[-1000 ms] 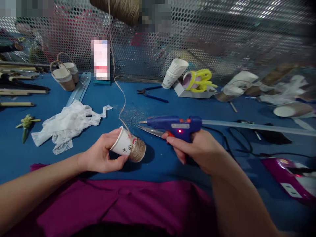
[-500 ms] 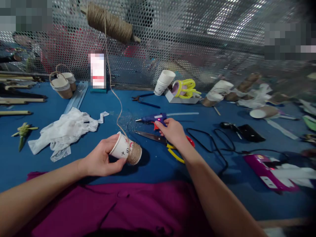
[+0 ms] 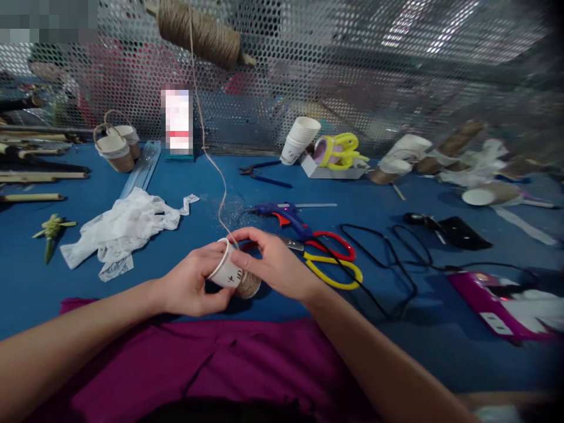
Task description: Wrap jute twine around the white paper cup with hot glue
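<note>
A white paper cup (image 3: 225, 271) with printed marks lies tilted in my left hand (image 3: 187, 285), fingers and thumb closed around its mouth end. Jute twine is wrapped round the cup's base (image 3: 250, 285). A loose strand of twine (image 3: 224, 191) runs from there up to the spool (image 3: 200, 34). My right hand (image 3: 279, 265) closes over the cup's far side, its thumb pressing near where the strand meets it; the other fingertips are partly hidden. Just beyond lies a blue glue gun (image 3: 279, 210) with a glue stick in its back. Scissors (image 3: 294, 243) with red and yellow handles lie beside my right hand.
Crumpled white lace (image 3: 136, 226) lies to the left. Pliers (image 3: 268, 177), stacked paper cups (image 3: 300, 140) and a box of yellow-handled scissors (image 3: 339, 155) are at the back. A black cord (image 3: 379, 261) loops on the right. Small twine-wrapped baskets (image 3: 115, 154) stand back left.
My right hand has let go of the glue gun, which now lies on the table, and has moved left onto the cup. My left hand still holds the cup.
</note>
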Demonstrator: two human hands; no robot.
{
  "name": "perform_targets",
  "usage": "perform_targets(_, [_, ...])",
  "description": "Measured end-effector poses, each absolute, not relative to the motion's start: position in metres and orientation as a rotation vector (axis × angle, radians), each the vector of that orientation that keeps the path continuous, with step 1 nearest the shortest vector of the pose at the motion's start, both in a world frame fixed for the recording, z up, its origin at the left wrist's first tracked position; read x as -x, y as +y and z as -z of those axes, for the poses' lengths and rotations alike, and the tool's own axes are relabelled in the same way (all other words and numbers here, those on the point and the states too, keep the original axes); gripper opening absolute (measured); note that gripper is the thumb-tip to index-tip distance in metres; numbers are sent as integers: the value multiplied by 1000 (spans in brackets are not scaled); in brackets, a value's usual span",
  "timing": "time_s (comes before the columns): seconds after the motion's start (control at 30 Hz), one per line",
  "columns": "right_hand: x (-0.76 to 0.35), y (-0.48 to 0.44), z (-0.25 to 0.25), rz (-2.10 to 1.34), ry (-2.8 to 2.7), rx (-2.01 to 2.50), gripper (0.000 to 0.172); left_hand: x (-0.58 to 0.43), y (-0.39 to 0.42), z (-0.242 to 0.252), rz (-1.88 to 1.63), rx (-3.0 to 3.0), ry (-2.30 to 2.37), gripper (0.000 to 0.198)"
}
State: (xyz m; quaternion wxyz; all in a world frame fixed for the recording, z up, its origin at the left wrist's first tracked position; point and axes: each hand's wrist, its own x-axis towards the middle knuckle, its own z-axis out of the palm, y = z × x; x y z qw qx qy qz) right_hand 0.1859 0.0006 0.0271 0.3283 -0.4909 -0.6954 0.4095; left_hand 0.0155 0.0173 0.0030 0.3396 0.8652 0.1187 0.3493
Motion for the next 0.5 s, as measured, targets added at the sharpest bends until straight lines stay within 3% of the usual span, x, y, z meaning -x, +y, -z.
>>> perform_targets(0.1, [-185, -1, -21, -1154, -1637, 1256, 14, -15, 17, -3, -837, -2245, 362, 12])
perform_targets(0.5, [-202, -6, -30, -1311, -1458, 1249, 15, -10, 17, -3, -668, -1845, 601, 7])
